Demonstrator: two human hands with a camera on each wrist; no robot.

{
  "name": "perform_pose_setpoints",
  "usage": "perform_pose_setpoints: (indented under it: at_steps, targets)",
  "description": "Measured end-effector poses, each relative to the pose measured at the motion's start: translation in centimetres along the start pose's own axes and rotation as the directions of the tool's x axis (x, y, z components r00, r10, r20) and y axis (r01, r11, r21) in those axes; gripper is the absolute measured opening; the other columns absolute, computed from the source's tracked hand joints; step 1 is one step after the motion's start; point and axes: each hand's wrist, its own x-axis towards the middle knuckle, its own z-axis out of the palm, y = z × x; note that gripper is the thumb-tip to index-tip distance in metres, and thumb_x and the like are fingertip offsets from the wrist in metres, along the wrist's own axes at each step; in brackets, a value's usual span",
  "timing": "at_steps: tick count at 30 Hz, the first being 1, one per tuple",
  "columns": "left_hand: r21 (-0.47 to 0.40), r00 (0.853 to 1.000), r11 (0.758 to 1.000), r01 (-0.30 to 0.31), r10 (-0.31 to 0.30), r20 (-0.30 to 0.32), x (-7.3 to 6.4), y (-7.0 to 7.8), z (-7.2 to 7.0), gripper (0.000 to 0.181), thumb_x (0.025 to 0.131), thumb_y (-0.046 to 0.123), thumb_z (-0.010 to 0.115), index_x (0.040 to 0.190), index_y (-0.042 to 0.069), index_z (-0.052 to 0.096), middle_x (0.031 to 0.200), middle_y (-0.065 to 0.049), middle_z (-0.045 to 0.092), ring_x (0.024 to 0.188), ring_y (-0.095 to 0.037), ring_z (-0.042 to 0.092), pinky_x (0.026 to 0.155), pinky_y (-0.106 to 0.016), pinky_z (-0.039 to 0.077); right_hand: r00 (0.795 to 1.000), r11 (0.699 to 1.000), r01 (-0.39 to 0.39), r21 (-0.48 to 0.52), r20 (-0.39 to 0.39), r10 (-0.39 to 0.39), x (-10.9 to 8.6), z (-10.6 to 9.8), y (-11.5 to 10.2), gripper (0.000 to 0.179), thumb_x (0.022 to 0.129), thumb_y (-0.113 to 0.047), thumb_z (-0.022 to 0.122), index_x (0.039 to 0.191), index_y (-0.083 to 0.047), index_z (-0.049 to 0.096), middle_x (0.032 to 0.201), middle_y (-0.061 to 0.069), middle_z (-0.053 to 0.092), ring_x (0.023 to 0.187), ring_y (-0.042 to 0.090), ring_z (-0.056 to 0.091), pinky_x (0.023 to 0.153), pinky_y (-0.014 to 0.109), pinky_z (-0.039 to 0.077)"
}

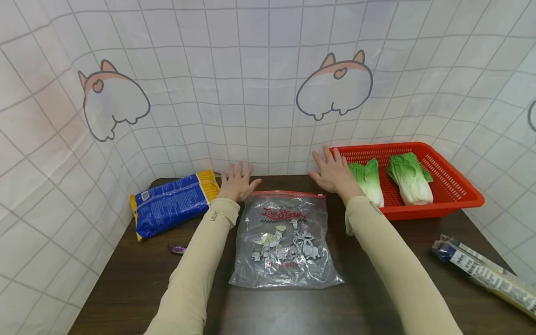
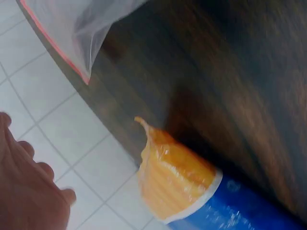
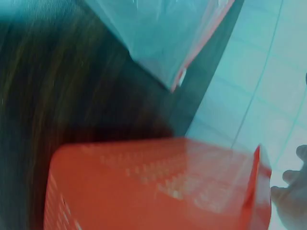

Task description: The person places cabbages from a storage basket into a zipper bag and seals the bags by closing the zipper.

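Both hands reach forward over the far part of the table with their fingers spread, and neither holds anything. My left hand (image 1: 236, 184) is above the top left corner of a clear zip bag (image 1: 289, 274), near the yellow end of a blue packet (image 1: 171, 204). The bag lies flat, with a red zip strip and cartoon print. At the near left corner of a red basket (image 1: 456, 186) is my right hand (image 1: 332, 172), overlapping its rim in the head view. Two napa cabbages (image 1: 408, 179) (image 1: 370, 181) lie in the basket.
A long, narrow printed packet (image 1: 481, 272) lies at the table's right edge. On the left, a small purple wrapper (image 1: 177, 249) sits beside the left sleeve. A white checked curtain (image 1: 268, 93) hangs behind the dark wooden table (image 1: 276, 314).
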Motion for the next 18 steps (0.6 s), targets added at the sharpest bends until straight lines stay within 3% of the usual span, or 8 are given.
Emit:
perform_pose_setpoints:
  at_steps: [2,4,7,12,18]
  targets:
    - [-0.054,0.999,0.998,-0.034,0.035,0.011,0.1,0.1,0.3,0.07,0.101,0.058,0.029,0.159,0.02,0.016,0.163,-0.016,0.004,0.148,-0.04,0.003,0.115,-0.06,0.008,0.994,0.998,0.062,0.027,-0.093,-0.06,-0.2,0.3,-0.5,0.063,0.101,-0.035,0.049,0.153,-0.004,0.031,0.157,0.025,0.019,0.144,0.046,0.013,0.115,0.056,0.013]
    - [-0.118,0.997,0.99,-0.079,0.081,0.014,0.3,0.3,0.8,0.068,0.102,0.053,0.038,0.156,0.014,0.025,0.161,-0.019,0.014,0.147,-0.04,0.011,0.115,-0.058,0.014,0.973,0.99,0.134,0.053,-0.197,-0.121,-0.6,0.8,-1.1,0.057,0.098,-0.027,0.055,0.146,0.001,0.041,0.15,0.028,0.032,0.138,0.046,0.028,0.113,0.055,0.023]
    - [-0.225,0.986,0.96,-0.164,0.168,-0.003,0.6,0.6,1.6,0.062,0.102,0.042,0.048,0.15,0.005,0.037,0.155,-0.024,0.029,0.143,-0.043,0.021,0.114,-0.055,0.02,0.954,0.97,0.193,0.148,-0.26,-0.15,-1.3,1.5,-1.9,0.052,0.097,-0.022,0.059,0.141,0.003,0.047,0.141,0.028,0.044,0.13,0.044,0.041,0.108,0.053,0.033]
    - [-0.353,0.968,0.903,-0.245,0.251,-0.029,0.7,0.7,3.2,0.05,0.1,0.03,0.055,0.138,-0.001,0.052,0.145,-0.024,0.045,0.138,-0.042,0.033,0.113,-0.05,0.025,0.973,0.92,0.196,0.338,-0.181,-0.141,-2.5,2.7,-2.9,0.052,0.097,-0.022,0.059,0.142,0.003,0.047,0.134,0.025,0.053,0.121,0.04,0.05,0.102,0.052,0.039]
    - [-0.401,0.972,0.888,-0.227,0.229,-0.045,0.8,0.6,4.2,0.05,0.094,0.033,0.064,0.133,0.002,0.058,0.132,-0.018,0.057,0.123,-0.034,0.051,0.104,-0.047,0.038,0.99,0.891,0.136,0.433,-0.104,-0.1,-3.5,4.2,-2.6,0.049,0.095,-0.02,0.061,0.139,0.002,0.052,0.118,0.02,0.063,0.105,0.032,0.061,0.091,0.047,0.049]
